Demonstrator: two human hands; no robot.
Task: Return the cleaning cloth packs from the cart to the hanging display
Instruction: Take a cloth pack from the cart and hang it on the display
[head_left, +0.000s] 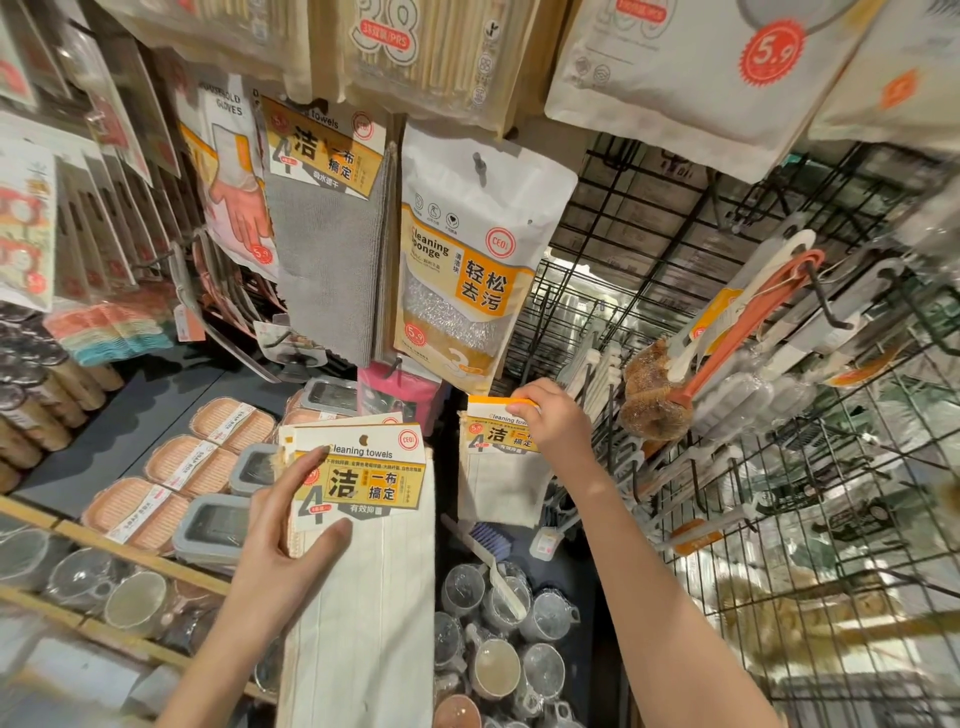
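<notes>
Crowded shop aisle: black wire grid wall, dark shelf below.

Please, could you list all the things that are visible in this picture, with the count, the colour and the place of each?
cream towel packs: at least two, cream cloth with yellow-white card, low centre, in the left hand
single cream towel pack: one, cream, centre, in the right hand
grey towel packs: several, grey, hanging upper centre
sponge pack: one in front, white and yellow, hanging right of the grey towels
glove packs: several, white with pink glove, hanging upper left
soap boxes: several, peach, shelf at left
cups: many, clear-wrapped, bottom centre
brushes: several, orange and white, wire grid at right
left hand: holds the cream packs
right hand: pinches the single pack's card
</notes>
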